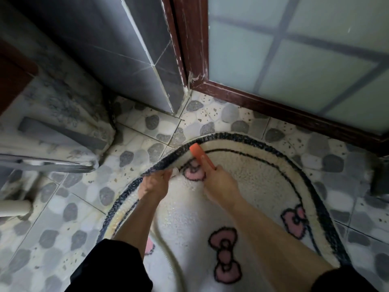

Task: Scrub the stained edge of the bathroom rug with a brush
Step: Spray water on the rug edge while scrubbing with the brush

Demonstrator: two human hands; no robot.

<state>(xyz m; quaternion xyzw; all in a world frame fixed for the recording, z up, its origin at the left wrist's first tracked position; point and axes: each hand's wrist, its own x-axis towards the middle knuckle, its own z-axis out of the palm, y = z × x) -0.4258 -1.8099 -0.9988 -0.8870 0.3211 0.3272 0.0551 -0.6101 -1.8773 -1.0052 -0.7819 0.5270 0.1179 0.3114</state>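
The left hand [156, 182] pinches the rug [242, 186] edge, lifting it. The right hand [221, 186] grips the brush [200, 153] against it. Scrubbing is under way; next, short strokes along the border.

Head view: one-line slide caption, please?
Left hand grips the rug's raised dark edge; right hand holds an orange brush to it.

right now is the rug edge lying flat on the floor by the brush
No, the left hand grips the dark rug edge and lifts it off the floor while the right hand holds the brush at it.
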